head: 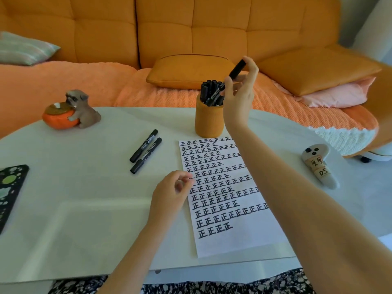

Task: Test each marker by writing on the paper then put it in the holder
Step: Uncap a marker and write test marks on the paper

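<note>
R hand (239, 98) raised far right, arm extended, fingers pinching marker (236, 70). L hand (171, 189) low, near centre, forearm angled in, fingers loosely curled.

The table (84, 198) bears paper (222, 245), holder (209, 122), two markers (144, 146) (side by side), dog figurine (83, 111).

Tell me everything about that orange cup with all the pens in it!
The holder is a round orange cup with a soft, matte, felt-like look and an open top. It stands upright on the white table, right at the far edge of the paper. It is packed with black markers standing upright. The right hand holds another marker tilted over its mouth, with the lower end among the others. Whether the hand touches the cup cannot be told.
</note>
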A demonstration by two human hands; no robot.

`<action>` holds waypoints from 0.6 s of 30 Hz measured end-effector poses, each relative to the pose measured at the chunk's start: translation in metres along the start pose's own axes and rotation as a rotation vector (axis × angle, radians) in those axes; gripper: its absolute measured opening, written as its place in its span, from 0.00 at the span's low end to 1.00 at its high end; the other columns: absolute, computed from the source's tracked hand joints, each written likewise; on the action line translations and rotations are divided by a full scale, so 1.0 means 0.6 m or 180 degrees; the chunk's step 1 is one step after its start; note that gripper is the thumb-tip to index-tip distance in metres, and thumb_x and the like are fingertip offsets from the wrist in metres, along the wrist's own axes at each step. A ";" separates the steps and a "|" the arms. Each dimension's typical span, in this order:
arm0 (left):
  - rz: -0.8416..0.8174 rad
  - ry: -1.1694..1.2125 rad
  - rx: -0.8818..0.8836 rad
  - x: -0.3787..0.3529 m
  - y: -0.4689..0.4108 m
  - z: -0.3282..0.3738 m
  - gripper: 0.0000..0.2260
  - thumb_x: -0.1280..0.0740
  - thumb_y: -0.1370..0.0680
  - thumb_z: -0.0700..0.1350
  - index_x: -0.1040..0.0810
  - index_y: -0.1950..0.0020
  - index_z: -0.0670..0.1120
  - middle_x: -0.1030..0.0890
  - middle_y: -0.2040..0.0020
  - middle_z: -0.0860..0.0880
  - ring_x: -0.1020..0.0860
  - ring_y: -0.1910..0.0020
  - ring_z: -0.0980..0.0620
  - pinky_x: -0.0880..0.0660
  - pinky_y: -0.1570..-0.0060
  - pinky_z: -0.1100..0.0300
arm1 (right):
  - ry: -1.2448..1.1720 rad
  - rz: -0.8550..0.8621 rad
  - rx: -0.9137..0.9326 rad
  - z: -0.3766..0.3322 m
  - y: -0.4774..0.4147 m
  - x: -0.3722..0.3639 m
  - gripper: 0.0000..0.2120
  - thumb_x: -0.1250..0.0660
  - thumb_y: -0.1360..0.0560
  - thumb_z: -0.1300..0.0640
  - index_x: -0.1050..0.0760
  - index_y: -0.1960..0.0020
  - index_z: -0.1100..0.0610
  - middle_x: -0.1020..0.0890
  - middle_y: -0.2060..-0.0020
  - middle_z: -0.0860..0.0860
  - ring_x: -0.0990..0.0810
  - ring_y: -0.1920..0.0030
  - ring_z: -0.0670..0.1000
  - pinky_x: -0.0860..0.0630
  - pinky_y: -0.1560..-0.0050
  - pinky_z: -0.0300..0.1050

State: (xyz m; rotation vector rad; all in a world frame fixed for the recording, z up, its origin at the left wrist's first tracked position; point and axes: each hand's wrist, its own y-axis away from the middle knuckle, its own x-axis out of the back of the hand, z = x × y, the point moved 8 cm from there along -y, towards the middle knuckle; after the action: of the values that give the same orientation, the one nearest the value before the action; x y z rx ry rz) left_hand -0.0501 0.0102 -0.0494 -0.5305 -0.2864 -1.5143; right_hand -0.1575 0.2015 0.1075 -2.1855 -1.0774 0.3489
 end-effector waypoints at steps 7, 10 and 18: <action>0.0020 0.0024 -0.0017 0.000 0.000 -0.002 0.03 0.32 0.25 0.49 0.21 0.53 0.53 0.19 0.60 0.57 0.23 0.60 0.60 0.27 0.62 0.71 | 0.0132 -0.0199 -0.0020 0.014 -0.008 -0.024 0.20 0.39 0.23 0.67 0.35 0.33 0.56 0.25 0.61 0.50 0.22 0.61 0.51 0.25 0.58 0.44; 0.0011 0.0024 -0.0023 -0.001 0.000 -0.002 0.03 0.32 0.25 0.49 0.21 0.53 0.53 0.19 0.60 0.57 0.23 0.59 0.60 0.28 0.62 0.72 | 0.0252 -0.0459 -0.0001 0.020 -0.008 -0.043 0.18 0.40 0.23 0.67 0.33 0.34 0.57 0.26 0.62 0.49 0.24 0.61 0.48 0.26 0.60 0.40; 0.0035 0.0084 -0.0014 0.001 0.001 0.000 0.02 0.32 0.25 0.48 0.21 0.53 0.54 0.19 0.61 0.57 0.24 0.59 0.61 0.29 0.62 0.73 | 0.1108 -0.0796 0.0057 0.055 0.002 -0.059 0.16 0.38 0.22 0.62 0.27 0.35 0.55 0.29 0.45 0.57 0.24 0.50 0.54 0.22 0.58 0.50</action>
State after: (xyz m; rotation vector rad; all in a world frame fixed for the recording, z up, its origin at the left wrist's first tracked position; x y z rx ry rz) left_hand -0.0496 0.0096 -0.0488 -0.5146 -0.2592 -1.5105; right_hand -0.1954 0.1884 0.0806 -1.9708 -1.1228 -0.1297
